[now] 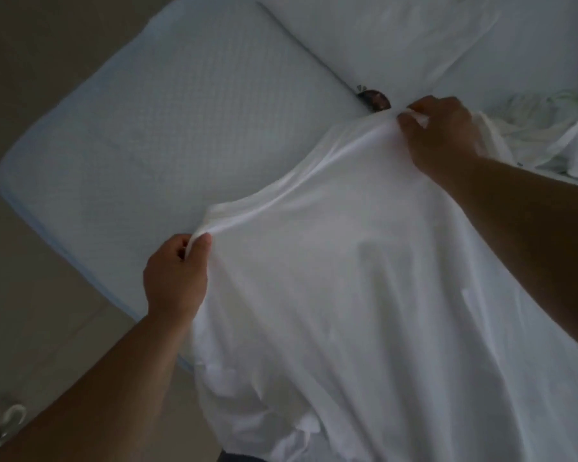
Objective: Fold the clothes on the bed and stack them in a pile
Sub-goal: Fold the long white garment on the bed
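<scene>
White shirt (364,278) hangs closest, draped from six o'clock over the bed (167,128); I've got left hand (176,275) and right hand (444,135) pinching its top edge, so I'd pull taut before laying flat

A bedroom in a home, dimly lit. A bed (141,135) fills most of the view, seen from above at an angle, its mattress covered in a pale quilted protector with a light blue edge. A white pillow (374,38) lies at the head of the bed. White clothes (541,135) are heaped loosely on the bed at the right, and a white shirt (364,278) is spread across the near side. Beside the bed runs a plain beige floor (30,295). A small dark object (374,100) sits by the pillow; what it is cannot be told.
</scene>
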